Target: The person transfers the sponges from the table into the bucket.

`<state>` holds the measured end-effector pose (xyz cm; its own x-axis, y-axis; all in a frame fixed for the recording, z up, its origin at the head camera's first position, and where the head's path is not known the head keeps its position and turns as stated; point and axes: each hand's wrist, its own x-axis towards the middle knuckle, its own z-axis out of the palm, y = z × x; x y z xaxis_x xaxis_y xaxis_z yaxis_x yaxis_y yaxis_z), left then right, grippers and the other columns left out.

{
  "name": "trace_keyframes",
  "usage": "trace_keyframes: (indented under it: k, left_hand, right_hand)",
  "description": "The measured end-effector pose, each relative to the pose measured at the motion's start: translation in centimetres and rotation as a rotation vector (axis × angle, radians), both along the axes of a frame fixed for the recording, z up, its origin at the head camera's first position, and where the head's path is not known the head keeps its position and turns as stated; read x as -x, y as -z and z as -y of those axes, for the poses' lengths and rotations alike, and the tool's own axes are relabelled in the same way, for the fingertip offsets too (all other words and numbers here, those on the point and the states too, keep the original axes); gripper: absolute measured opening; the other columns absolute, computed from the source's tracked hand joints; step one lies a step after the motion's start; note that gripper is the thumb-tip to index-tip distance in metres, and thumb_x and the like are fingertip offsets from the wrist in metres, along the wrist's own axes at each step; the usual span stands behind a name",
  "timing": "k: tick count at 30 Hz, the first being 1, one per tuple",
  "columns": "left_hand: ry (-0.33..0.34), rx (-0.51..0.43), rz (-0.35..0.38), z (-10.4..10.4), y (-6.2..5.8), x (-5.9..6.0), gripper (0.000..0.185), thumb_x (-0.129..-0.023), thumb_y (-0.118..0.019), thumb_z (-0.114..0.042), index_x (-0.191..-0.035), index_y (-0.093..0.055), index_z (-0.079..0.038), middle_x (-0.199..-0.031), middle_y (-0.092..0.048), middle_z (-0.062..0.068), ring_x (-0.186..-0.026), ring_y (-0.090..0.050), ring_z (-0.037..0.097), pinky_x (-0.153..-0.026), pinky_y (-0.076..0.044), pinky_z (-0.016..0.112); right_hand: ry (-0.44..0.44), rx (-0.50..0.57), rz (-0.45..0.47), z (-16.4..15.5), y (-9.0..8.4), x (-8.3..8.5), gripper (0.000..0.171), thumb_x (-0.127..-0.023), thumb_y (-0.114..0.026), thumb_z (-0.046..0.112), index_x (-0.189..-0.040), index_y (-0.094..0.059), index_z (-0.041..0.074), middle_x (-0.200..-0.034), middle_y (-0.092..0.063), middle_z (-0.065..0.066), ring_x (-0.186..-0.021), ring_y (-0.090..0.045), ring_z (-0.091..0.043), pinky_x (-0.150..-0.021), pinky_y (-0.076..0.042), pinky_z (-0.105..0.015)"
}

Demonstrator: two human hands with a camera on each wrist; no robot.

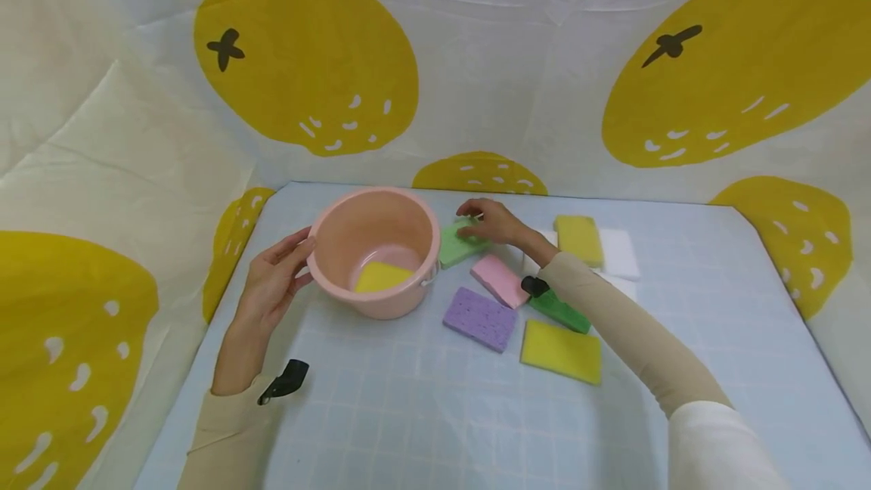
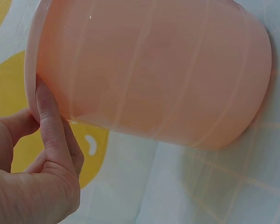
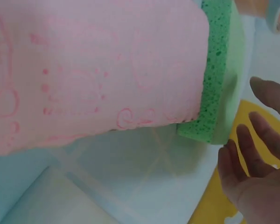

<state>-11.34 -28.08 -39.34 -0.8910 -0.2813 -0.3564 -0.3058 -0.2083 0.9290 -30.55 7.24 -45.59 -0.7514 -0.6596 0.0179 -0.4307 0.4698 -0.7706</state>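
A pink bucket (image 1: 373, 248) stands on the light blue checked table (image 1: 408, 414), with a yellow sponge (image 1: 381, 276) lying in its bottom. My left hand (image 1: 299, 246) rests against the bucket's left side. In the left wrist view the thumb (image 2: 45, 109) lies straight on the bucket (image 2: 154, 70) wall just under the rim. My right hand (image 1: 471, 224) is over a light green sponge (image 1: 454, 244) right of the bucket. Seen from the right wrist, the fingers (image 3: 252, 149) are loosely spread beside the green sponge (image 3: 219, 84), a small gap showing.
More sponges lie right of the bucket: pink (image 1: 500, 280), purple (image 1: 479, 318), bright yellow (image 1: 561, 350), dark green (image 1: 559, 310) under my forearm, mustard yellow (image 1: 579, 239) and white (image 1: 621, 252). A lemon-print cloth (image 1: 306, 51) hangs behind and beside the table.
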Motion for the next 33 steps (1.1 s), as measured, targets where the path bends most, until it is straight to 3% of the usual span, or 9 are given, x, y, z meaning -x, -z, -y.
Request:
trace_keyframes:
  k: [8, 14, 21, 26, 33]
  left_hand:
    - [0.016, -0.012, -0.008, -0.2, 0.0, 0.0, 0.073, -0.085, -0.082, -0.040, -0.149, -0.056, -0.017, -0.138, -0.060, 0.000, -0.109, -0.064, 0.012, -0.086, -0.057, 0.023]
    - [0.011, -0.009, -0.002, -0.3, -0.2, 0.0, 0.074, -0.085, -0.083, -0.041, -0.150, -0.055, -0.018, -0.143, -0.057, 0.002, -0.111, -0.063, 0.012, -0.087, -0.057, 0.023]
    - [-0.003, -0.001, 0.026, -0.2, -0.4, -0.1, 0.076, -0.083, -0.083, -0.044, -0.150, -0.056, -0.021, -0.145, -0.056, 0.001, -0.114, -0.061, 0.013, -0.087, -0.056, 0.022]
    - [-0.005, -0.012, 0.027, -0.2, -0.4, -0.2, 0.076, -0.083, -0.083, -0.043, -0.150, -0.056, -0.021, -0.145, -0.056, -0.001, -0.116, -0.060, 0.013, -0.089, -0.056, 0.022]
    - [-0.005, -0.006, 0.018, -0.3, -0.4, -0.2, 0.075, -0.084, -0.082, -0.042, -0.150, -0.055, -0.020, -0.144, -0.056, 0.000, -0.115, -0.061, 0.013, -0.089, -0.056, 0.022]
  right_hand:
    - [-0.097, -0.131, 0.000, -0.6, 0.4, 0.2, 0.044, -0.096, -0.073, 0.013, -0.133, -0.061, -0.007, -0.139, -0.059, -0.024, -0.134, -0.049, -0.040, -0.112, -0.040, -0.054]
    - [-0.109, -0.179, -0.017, -1.0, -0.2, 0.3, 0.037, -0.095, -0.075, 0.017, -0.125, -0.061, -0.002, -0.131, -0.062, -0.021, -0.130, -0.053, -0.037, -0.113, -0.040, -0.050]
    - [-0.139, -0.172, 0.003, -1.4, -1.7, 0.2, 0.035, -0.095, -0.076, 0.014, -0.124, -0.063, 0.000, -0.129, -0.065, -0.018, -0.130, -0.056, -0.036, -0.112, -0.044, -0.049]
    - [-0.206, -0.225, -0.044, -1.7, -3.2, 0.1, 0.040, -0.097, -0.073, 0.011, -0.133, -0.063, -0.005, -0.133, -0.064, -0.021, -0.125, -0.059, -0.039, -0.108, -0.047, -0.051]
    - [-0.260, -0.257, -0.100, -2.5, -5.2, 0.1, 0.032, -0.097, -0.071, 0.008, -0.127, -0.067, -0.005, -0.125, -0.068, -0.020, -0.113, -0.064, -0.037, -0.099, -0.052, -0.050]
